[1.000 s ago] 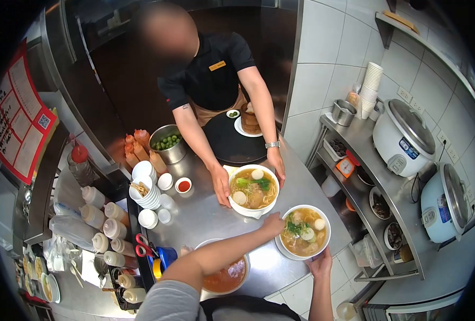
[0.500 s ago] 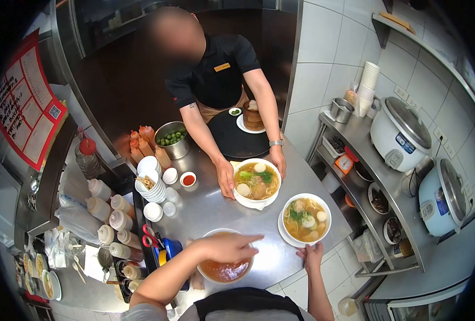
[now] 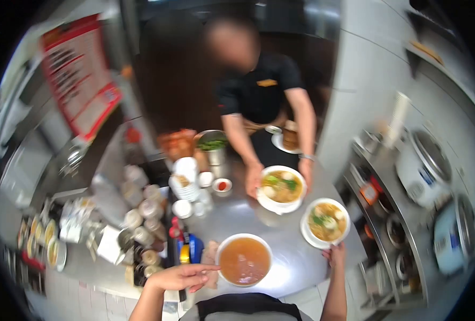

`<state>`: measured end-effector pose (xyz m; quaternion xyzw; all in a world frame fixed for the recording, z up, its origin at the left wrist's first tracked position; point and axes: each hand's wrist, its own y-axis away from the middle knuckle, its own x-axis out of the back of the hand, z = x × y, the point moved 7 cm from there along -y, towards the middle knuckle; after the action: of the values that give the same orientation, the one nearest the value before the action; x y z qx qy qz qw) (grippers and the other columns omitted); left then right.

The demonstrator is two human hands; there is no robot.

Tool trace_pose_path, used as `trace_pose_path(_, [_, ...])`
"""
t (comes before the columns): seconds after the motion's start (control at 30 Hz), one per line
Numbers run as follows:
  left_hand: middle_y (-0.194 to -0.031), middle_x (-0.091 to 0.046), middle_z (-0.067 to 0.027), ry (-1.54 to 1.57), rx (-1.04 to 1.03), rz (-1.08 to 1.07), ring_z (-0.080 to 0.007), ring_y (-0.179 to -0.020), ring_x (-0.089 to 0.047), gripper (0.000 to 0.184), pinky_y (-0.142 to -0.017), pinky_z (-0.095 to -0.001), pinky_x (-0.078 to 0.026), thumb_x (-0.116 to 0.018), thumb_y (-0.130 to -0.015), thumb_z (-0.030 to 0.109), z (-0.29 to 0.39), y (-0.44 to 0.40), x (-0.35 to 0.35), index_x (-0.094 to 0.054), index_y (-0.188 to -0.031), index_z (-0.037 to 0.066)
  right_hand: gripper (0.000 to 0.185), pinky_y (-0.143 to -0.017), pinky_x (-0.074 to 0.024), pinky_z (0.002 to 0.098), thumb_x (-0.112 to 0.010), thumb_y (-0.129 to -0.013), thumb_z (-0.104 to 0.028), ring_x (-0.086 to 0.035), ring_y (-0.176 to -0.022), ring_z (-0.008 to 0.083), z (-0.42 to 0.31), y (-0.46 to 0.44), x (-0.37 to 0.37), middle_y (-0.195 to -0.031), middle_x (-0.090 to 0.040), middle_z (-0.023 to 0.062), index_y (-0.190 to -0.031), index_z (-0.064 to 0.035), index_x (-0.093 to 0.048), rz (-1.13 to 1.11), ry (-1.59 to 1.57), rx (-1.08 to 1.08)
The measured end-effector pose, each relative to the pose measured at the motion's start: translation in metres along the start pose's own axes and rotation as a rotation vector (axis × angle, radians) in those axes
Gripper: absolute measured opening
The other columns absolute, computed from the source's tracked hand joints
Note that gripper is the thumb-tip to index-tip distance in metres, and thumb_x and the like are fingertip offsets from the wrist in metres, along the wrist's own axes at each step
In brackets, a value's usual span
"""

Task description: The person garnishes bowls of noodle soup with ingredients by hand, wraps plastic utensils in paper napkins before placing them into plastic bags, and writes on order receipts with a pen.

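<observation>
My left hand (image 3: 181,276) is open, its index finger stretched out to the near-left rim of a white bowl of brown broth (image 3: 245,260). Whether that fingertip touches the rim I cannot tell. With my right hand (image 3: 334,254) I grip the near edge of a white plate (image 3: 308,233). On this plate stands a bowl of noodle soup (image 3: 325,222) with greens and pale balls. Across the counter, a co-worker's hands (image 3: 255,182) hold either side of another noodle soup bowl (image 3: 282,188) on its own plate.
Stacked white bowls (image 3: 184,179), a red sauce dish (image 3: 222,186) and a metal pot of green items (image 3: 211,144) stand at the left of the steel counter (image 3: 280,262). Squeeze bottles (image 3: 151,208) crowd further left. Shelves with rice cookers (image 3: 423,166) line the right.
The view has swung left, and everything appears shifted rightward. My left hand has drawn back leftward from over the broth bowl. My right hand stays at the plate.
</observation>
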<state>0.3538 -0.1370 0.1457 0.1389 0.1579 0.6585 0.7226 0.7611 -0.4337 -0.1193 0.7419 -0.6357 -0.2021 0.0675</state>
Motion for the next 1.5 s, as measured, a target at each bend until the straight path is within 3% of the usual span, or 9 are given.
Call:
trace_pose_path(0.17, [-0.064,-0.041,0.0043,-0.02,-0.137,0.051,-0.0047,-0.058,-0.041,0.047,-0.057,-0.0203,-0.036,-0.04,-0.1,0.022,-0.001,0.019,-0.001,-0.028,-0.144,0.007,0.044,-0.038,-0.0485,0.0287,-0.049,-0.088,-0.004,-0.062,-0.053,0.0217,0.012,-0.046,-0.012,-0.088,-0.062,0.0166,-0.129,-0.0101,-0.037,-0.088,0.014,0.026])
trace_pose_path(0.43, [-0.067,-0.043,0.0041,0.136,-0.274,0.176,-0.0042,-0.058,-0.042,0.047,-0.058,-0.0192,-0.036,-0.042,-0.1,0.026,-0.025,0.059,-0.015,-0.032,-0.142,0.008,0.032,-0.068,-0.0531,0.0436,-0.05,-0.084,-0.005,-0.057,-0.083,0.0305,-0.003,-0.044,-0.055,-0.108,-0.055,0.0146,-0.116,-0.0096,-0.052,-0.148,0.123,-0.087])
trace_pose_path(0.67, [-0.064,-0.044,0.0035,0.196,-0.299,0.289,-0.0048,-0.058,-0.044,0.046,-0.06,-0.0204,-0.038,-0.042,-0.1,0.027,-0.052,0.095,-0.021,-0.034,-0.14,0.005,0.03,-0.068,-0.0549,0.0368,-0.05,-0.089,-0.007,-0.057,-0.088,0.0272,-0.005,-0.049,-0.098,-0.11,-0.056,0.0118,-0.118,-0.0046,-0.053,-0.234,0.19,-0.069])
trace_pose_path(0.83, [-0.064,-0.043,0.0034,0.211,-0.259,0.294,-0.0056,-0.06,-0.044,0.048,-0.063,-0.0216,-0.04,-0.042,-0.1,0.028,-0.072,0.13,-0.012,-0.033,-0.141,0.005,0.032,-0.075,-0.0538,0.0354,-0.055,-0.089,-0.013,-0.056,-0.098,0.027,-0.002,-0.073,-0.12,-0.115,-0.056,0.0106,-0.119,-0.0013,-0.053,-0.505,0.821,0.487])
trace_pose_path(1.07, [-0.067,-0.041,0.0037,0.168,-0.296,0.272,-0.0058,-0.062,-0.045,0.047,-0.065,-0.0217,-0.04,-0.04,-0.1,0.029,-0.106,0.204,0.033,-0.032,-0.14,0.005,0.048,-0.091,-0.0437,0.0423,-0.058,-0.087,-0.026,-0.05,-0.111,0.0285,-0.014,-0.027,-0.132,-0.128,-0.05,0.0099,-0.129,-0.0049,-0.048,-0.102,0.253,-0.174])
trace_pose_path(1.2, [-0.076,-0.051,0.0016,0.066,-0.297,0.439,-0.0063,-0.066,-0.048,0.041,-0.068,-0.0223,-0.042,-0.043,-0.099,0.026,-0.101,0.292,0.097,-0.044,-0.134,0.004,0.056,-0.109,-0.0256,0.0487,-0.058,-0.088,-0.031,-0.041,-0.122,0.0244,-0.065,0.121,-0.196,-0.133,-0.047,0.0092,-0.136,-0.0086,-0.041,-0.166,0.181,0.099])
trace_pose_path(1.27, [-0.078,-0.058,0.0018,-0.041,-0.439,0.603,-0.0062,-0.073,-0.053,0.029,-0.07,-0.022,-0.044,-0.047,-0.098,0.025,-0.083,0.347,0.149,-0.058,-0.116,0.006,0.047,-0.06,-0.0551,0.0323,-0.057,-0.089,-0.023,-0.063,-0.091,0.0213,-0.07,0.188,-0.239,-0.121,-0.055,0.0096,-0.133,-0.0162,-0.042,-0.323,-0.287,0.09])
trace_pose_path(1.4, [-0.081,-0.058,-0.0093,-0.329,-0.84,0.981,-0.0188,-0.079,-0.055,0.046,-0.077,-0.0304,-0.046,-0.042,-0.097,0.03,0.015,0.451,0.245,-0.044,-0.057,0.007,0.045,-0.074,-0.0552,0.0375,-0.058,-0.088,-0.019,-0.057,-0.105,0.0219,-0.077,0.302,-0.308,-0.126,-0.051,0.0067,-0.131,-0.0127,-0.045,-0.628,-0.336,0.18])
trace_pose_path(1.5, [-0.108,-0.06,-0.0133,-0.081,-1.287,0.92,-0.0219,-0.102,-0.056,0.041,-0.086,-0.0356,-0.043,-0.036,-0.099,0.033,0.1,0.502,0.311,-0.054,-0.072,0.008,0.042,-0.072,-0.0573,0.038,-0.057,-0.089,-0.015,-0.06,-0.1,0.0237,-0.072,0.367,-0.345,-0.125,-0.051,0.01,-0.128,-0.0093,-0.045,-0.717,-0.345,0.207])
